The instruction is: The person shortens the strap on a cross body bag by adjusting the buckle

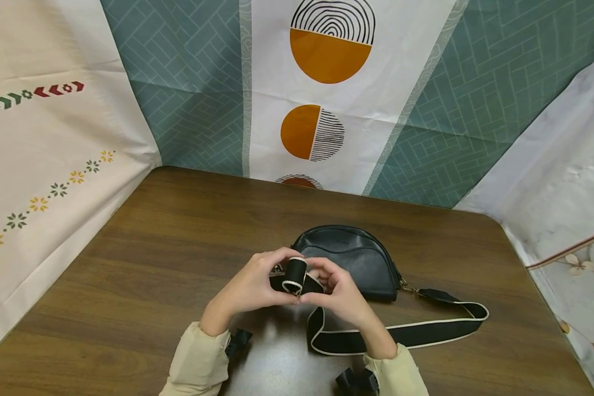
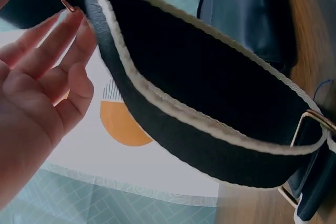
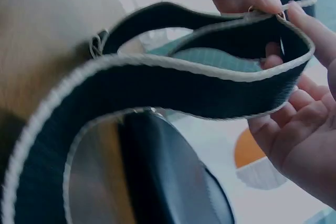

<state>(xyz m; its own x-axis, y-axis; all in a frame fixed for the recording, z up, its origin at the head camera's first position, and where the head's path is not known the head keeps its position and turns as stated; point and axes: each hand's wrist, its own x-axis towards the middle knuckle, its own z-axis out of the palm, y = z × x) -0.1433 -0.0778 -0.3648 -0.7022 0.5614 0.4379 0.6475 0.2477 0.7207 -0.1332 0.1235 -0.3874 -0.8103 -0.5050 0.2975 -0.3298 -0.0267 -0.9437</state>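
Observation:
In the head view, both hands meet over the table in front of a black half-moon bag [image 1: 353,258]. My left hand [image 1: 245,283] and right hand [image 1: 344,294] pinch a folded loop [image 1: 295,272] of the bag's black strap, which has cream edging. The right wrist view shows the thumbs close together at a gold-coloured buckle [image 3: 281,15] on the strap, with the right fingers curled beneath the band. Left of that same band, the left fingers [image 2: 79,40] reach up to the buckle. A second metal buckle [image 2: 310,116] hangs lower on the strap.
The strap's slack length [image 1: 421,333] curves over the wooden table [image 1: 143,286] to a clip [image 1: 408,286] at the bag's right end. Patterned cloths [image 1: 188,99] hang behind and along both sides. Black bands sit at both wrists, by cream sleeves [image 1: 198,357].

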